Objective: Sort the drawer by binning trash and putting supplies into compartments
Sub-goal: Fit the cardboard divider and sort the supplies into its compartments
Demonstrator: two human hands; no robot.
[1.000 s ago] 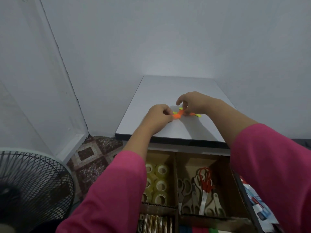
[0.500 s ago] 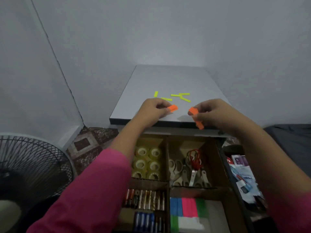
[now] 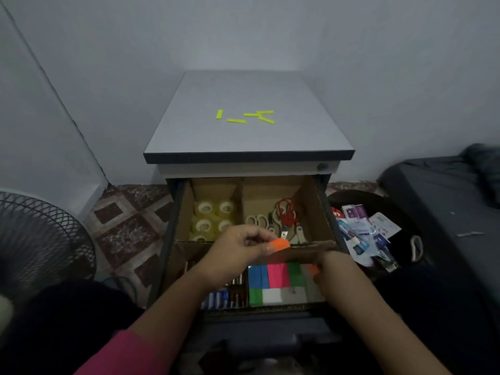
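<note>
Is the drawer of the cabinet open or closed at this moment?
Open. The drawer is pulled out under the cabinet top, so its compartments show: tape rolls, scissors and coloured sticky notes.

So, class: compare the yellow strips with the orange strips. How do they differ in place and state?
1. The yellow strips lie loose on the cabinet top; the orange strips are held over the open drawer.
2. No hand touches the yellow ones; the left hand pinches one orange strip and the right hand grips the other.
Both are small, bright pieces.
</note>
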